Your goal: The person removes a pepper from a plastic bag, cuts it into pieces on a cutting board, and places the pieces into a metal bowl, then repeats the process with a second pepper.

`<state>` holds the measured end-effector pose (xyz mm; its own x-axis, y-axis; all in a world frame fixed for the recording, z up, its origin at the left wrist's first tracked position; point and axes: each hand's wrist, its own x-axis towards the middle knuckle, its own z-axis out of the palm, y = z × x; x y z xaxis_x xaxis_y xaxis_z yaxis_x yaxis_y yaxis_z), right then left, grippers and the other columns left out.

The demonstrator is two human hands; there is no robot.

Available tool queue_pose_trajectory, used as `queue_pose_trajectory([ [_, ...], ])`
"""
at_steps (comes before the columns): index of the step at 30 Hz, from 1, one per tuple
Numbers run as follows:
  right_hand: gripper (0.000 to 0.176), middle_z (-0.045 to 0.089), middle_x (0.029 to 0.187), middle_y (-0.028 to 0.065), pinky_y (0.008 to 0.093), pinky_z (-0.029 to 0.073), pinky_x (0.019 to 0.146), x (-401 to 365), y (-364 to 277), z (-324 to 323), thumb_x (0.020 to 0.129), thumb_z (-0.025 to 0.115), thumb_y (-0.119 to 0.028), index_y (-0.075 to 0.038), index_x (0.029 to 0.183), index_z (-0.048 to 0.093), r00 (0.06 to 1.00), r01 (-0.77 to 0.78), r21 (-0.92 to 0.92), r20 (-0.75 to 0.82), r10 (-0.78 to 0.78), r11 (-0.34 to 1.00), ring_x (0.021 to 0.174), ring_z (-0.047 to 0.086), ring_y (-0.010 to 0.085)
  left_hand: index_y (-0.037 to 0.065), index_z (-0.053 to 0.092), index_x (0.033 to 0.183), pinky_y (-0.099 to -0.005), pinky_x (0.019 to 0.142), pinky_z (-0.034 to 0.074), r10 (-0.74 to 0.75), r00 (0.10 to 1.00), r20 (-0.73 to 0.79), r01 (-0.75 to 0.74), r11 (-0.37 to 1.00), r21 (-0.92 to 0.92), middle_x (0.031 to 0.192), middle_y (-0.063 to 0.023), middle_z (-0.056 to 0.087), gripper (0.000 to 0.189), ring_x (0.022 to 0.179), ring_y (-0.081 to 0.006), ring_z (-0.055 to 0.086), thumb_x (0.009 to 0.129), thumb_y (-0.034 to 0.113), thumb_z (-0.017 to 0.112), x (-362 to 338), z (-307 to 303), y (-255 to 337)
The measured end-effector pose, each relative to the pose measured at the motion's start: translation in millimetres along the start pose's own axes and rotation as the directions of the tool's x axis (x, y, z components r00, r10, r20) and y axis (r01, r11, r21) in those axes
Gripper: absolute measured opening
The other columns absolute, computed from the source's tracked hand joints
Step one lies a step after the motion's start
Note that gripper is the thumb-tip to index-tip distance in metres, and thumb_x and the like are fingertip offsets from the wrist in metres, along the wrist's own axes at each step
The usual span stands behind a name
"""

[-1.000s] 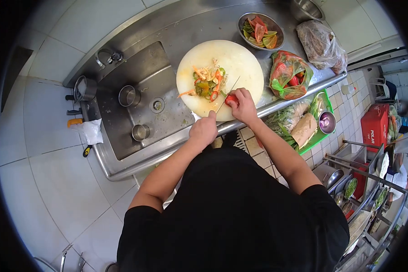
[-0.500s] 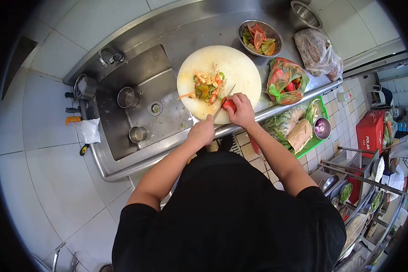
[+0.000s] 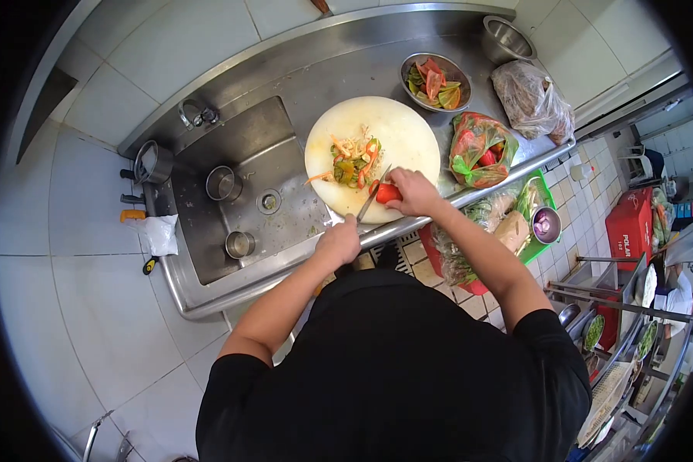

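Cutting board (image 3: 408,127): round, white, flat. A heap of sliced peppers and pale shreds (image 3: 354,165) is borne left of its middle. Beyond it, to the right: stainless-steel bowl (image 3: 467,85), filled with red, green and orange pepper pieces (image 3: 435,78). Right of the board: thin, crinkled plastic bag (image 3: 464,168) — green at the knot — in which red peppers (image 3: 487,157) are contained. Left of the board: steel sink basin (image 3: 266,165), occupied by two round metal vessels (image 3: 239,245).

On the board's near part, a glossy red pepper (image 3: 388,193) is gripped in the curled right hand (image 3: 416,192). A narrow knife (image 3: 369,202) is held in the closed left hand (image 3: 339,244), its blade slanted beside the pepper's left end — contact cannot be told. Both forearms are stretched forward and angled inward.
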<state>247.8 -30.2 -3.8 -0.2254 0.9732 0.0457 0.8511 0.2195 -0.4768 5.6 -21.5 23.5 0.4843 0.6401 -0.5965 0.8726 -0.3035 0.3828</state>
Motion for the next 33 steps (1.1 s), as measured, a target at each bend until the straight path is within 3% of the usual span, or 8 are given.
queue_pose_trajectory([
  [4, 0.050, 0.062, 0.108, 0.0170, 0.0454, 0.047, 0.091, -2.4, 2.4, 9.0, 0.077, 0.077, -0.031, -0.007, 0.116, 0.057, 0.990, -0.132, 0.071, 0.067, 0.127, 0.989, 0.101, 0.061, 0.0382, -0.005, 0.045, 0.117, -0.0538, 0.087, 0.050, -0.033, 0.999, 0.003, 0.033, 0.999, -0.025, 0.100, -0.0326, 0.066, 0.030, 0.098, -0.0466, 0.066, 0.092, 0.012, 0.047, -11.7, 11.6, -2.3],
  [6, 0.046, 0.061, 0.110, 0.0171, 0.0457, 0.046, 0.092, -3.3, 9.0, 9.8, 0.078, 0.077, -0.026, -0.007, 0.115, 0.058, 0.983, -0.180, -0.060, 0.005, 0.181, 0.982, 0.104, 0.060, 0.0357, -0.004, 0.045, 0.117, -0.0543, 0.087, 0.050, -0.030, 1.000, 0.001, 0.030, 0.999, -0.038, 0.099, -0.0320, 0.066, 0.029, 0.097, -0.0465, 0.066, 0.095, 0.015, 0.046, -4.9, 17.1, -9.7],
  [10, 0.052, 0.061, 0.112, 0.0117, 0.0451, 0.042, 0.097, -12.0, 13.1, 3.2, 0.078, 0.077, -0.025, -0.008, 0.124, 0.058, 0.999, -0.034, -0.226, 0.013, 0.038, 0.973, 0.116, 0.055, 0.0313, -0.003, 0.046, 0.117, -0.0553, 0.084, 0.050, 0.010, 0.999, -0.040, -0.013, 0.997, -0.081, 0.097, -0.0304, 0.066, 0.032, 0.094, -0.0458, 0.066, 0.101, 0.025, 0.043, 10.1, 15.3, -15.3],
  [14, 0.056, 0.062, 0.111, 0.0086, 0.0452, 0.041, 0.099, -5.1, 26.0, -6.7, 0.076, 0.078, -0.024, -0.014, 0.128, 0.060, 0.993, -0.028, -0.134, 0.111, 0.043, 0.991, 0.116, 0.054, 0.0314, -0.003, 0.049, 0.118, -0.0531, 0.089, 0.049, -0.019, 1.000, 0.018, 0.020, 0.997, -0.081, 0.101, -0.0309, 0.067, 0.033, 0.098, -0.0443, 0.066, 0.100, 0.024, 0.045, 17.5, -1.6, -6.5],
  [16, 0.050, 0.063, 0.111, 0.0069, 0.0450, 0.040, 0.100, 0.0, 22.4, -19.2, 0.074, 0.078, -0.019, -0.018, 0.123, 0.065, 0.983, 0.169, -0.220, 0.108, -0.149, 0.961, 0.114, 0.054, 0.0296, -0.003, 0.050, 0.118, -0.0530, 0.089, 0.049, 0.012, 1.000, -0.010, -0.013, 0.995, -0.094, 0.100, -0.0309, 0.067, 0.032, 0.097, -0.0439, 0.066, 0.099, 0.023, 0.045, 15.9, -3.6, -7.5],
  [21, 0.021, 0.062, 0.108, 0.0092, 0.0389, 0.047, 0.094, -9.5, 19.5, 5.1, 0.077, 0.071, -0.008, -0.010, 0.097, 0.067, 0.982, 0.109, 0.096, -0.168, -0.092, 0.989, 0.106, 0.056, 0.0325, -0.001, 0.050, 0.117, -0.0552, 0.085, 0.049, 0.026, 0.999, -0.035, -0.027, 0.999, -0.028, 0.095, -0.0307, 0.067, 0.030, 0.093, -0.0459, 0.065, 0.100, 0.023, 0.045, 2.2, 2.8, -3.8],
  [24, 0.021, 0.060, 0.108, 0.0103, 0.0393, 0.047, 0.094, -17.9, 9.9, 23.9, 0.078, 0.070, -0.007, -0.009, 0.099, 0.065, 0.940, 0.124, 0.162, -0.335, -0.064, 0.979, 0.105, 0.055, 0.0327, 0.000, 0.050, 0.115, -0.0572, 0.082, 0.049, 0.025, 0.998, -0.060, -0.027, 0.999, -0.027, 0.090, -0.0311, 0.066, 0.028, 0.089, -0.0474, 0.065, 0.100, 0.024, 0.046, 0.9, 10.5, -6.7],
  [33, 0.041, 0.051, 0.125, 0.0153, 0.0422, 0.048, 0.093, -37.7, 13.2, 47.9, 0.078, 0.075, -0.015, -0.007, 0.114, 0.058, 0.881, 0.055, 0.179, -0.471, 0.036, 0.982, 0.111, 0.052, 0.0354, 0.003, 0.049, 0.109, -0.0584, 0.078, 0.050, 0.065, 0.994, -0.091, -0.068, 0.997, -0.027, 0.082, -0.0302, 0.065, 0.023, 0.082, -0.0492, 0.064, 0.100, 0.024, 0.046, -4.8, -2.5, 6.4],
])
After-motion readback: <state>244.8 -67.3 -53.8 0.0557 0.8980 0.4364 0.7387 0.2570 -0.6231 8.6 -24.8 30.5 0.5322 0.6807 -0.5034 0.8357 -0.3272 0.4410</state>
